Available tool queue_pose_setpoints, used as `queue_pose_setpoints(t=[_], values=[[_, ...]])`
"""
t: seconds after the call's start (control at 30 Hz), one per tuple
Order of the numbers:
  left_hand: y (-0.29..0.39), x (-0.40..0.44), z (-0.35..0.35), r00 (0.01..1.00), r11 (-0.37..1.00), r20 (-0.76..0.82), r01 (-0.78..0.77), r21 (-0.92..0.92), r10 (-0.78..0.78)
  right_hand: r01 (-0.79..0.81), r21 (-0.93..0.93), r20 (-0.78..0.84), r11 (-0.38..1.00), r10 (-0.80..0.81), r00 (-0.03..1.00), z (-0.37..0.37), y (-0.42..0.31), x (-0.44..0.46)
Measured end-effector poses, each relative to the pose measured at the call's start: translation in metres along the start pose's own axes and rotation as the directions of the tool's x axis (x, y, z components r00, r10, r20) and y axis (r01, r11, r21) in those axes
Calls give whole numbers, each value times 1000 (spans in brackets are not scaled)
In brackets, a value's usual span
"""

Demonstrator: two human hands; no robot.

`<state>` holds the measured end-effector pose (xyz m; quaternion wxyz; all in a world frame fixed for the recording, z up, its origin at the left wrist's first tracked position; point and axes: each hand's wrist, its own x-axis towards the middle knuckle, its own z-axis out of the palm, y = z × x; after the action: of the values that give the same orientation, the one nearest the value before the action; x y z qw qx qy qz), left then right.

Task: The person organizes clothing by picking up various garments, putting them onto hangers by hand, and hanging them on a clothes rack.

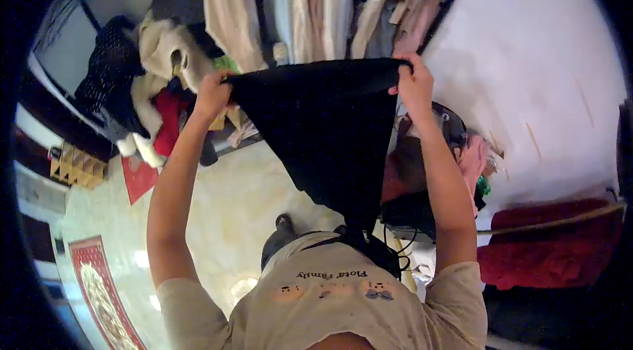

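Note:
A black garment (323, 119) is stretched between my two hands in front of my body. Its top edge runs nearly level, and it narrows downward toward my waist, where thin dark cords hang at the right. I cannot make out which kind of garment it is. My left hand (214, 94) is closed on its upper left corner. At the upper right corner my right hand (417, 86) grips the cloth, thumb and fingers folded over it.
Clothes (316, 7) hang in a row ahead. A heap of clothing (165, 53) lies at the left. Right of me are a pile of garments and bags (405, 159) and a dark red cloth (547, 244). A patterned rug (99, 290) lies on the pale tiled floor (231, 198).

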<state>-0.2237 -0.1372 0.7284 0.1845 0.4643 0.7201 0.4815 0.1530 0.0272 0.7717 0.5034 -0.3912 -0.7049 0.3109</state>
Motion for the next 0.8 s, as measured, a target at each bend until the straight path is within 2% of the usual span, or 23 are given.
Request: queue_pose_setpoints(t=[0.03, 0.1, 0.13, 0.17, 0.23, 0.27, 0.3, 0.4, 0.43, 0.5, 0.53, 0.63, 0.67, 0.7, 0.73, 0.77, 0.8], values=[[7, 0, -11, 1000, 1000, -23, 1, 12, -1, -55, -11, 11, 998, 55, 998, 9, -15, 4], [26, -8, -38, 1000, 1000, -12, 8, -1, -8, -22, -14, 48, 1000, 22, 999, 30, -24, 14], [36, -11, -46, 997, 1000, -72, -7, -24, 6, 20, 9, 64, 1000, -21, 998, 41, -22, 19], [33, -6, -58, 997, 997, -30, 66, -44, -68, -82, 47, 118, 995, 76, 990, 51, -24, 23], [29, -6, -77, 994, 981, -36, 92, -173, -100, -281, 96, 233, 955, 252, 939, 75, -33, 29], [29, -7, -82, 990, 968, -65, 109, -227, -127, -270, 147, 221, 952, 234, 947, 92, -28, 33], [28, -8, -88, 988, 960, -72, 111, -258, -133, -338, 279, 262, 899, 267, 927, 110, -22, 39], [20, -17, -101, 1000, 995, -4, 28, -97, -29, -487, 620, 371, 615, 318, 873, 159, -13, 49], [17, -20, -107, 999, 999, 22, 46, 13, -46, -473, 663, 352, 581, 316, 881, 178, -11, 50], [12, -26, -112, 998, 973, -21, 68, 219, -65, -441, 745, 311, 501, 325, 893, 205, -11, 53], [1, -23, -118, 994, 911, -51, -69, 406, 98, -413, 705, 304, 576, 281, 910, 217, -16, 56], [-10, -4, -142, 953, 785, -202, -57, 616, 228, -343, 526, 360, 778, 162, 919, 235, -46, 62], [-13, 3, -151, 924, 765, -296, 6, 644, 242, -151, 313, 319, 938, 46, 947, 240, -37, 76], [-18, 11, -161, 894, 761, -361, 35, 648, 266, 56, 146, 256, 988, -93, 962, 242, -44, 85], [-23, 19, -172, 890, 748, -387, 84, 658, 241, 254, -38, 215, 967, -240, 947, 239, -54, 92], [-29, 26, -181, 884, 735, -414, 132, 665, 215, 425, -227, 199, 876, -386, 901, 238, -61, 97], [-36, 28, -187, 882, 754, -414, 112, 647, 225, 459, -280, 179, 843, -424, 888, 242, -67, 102]])
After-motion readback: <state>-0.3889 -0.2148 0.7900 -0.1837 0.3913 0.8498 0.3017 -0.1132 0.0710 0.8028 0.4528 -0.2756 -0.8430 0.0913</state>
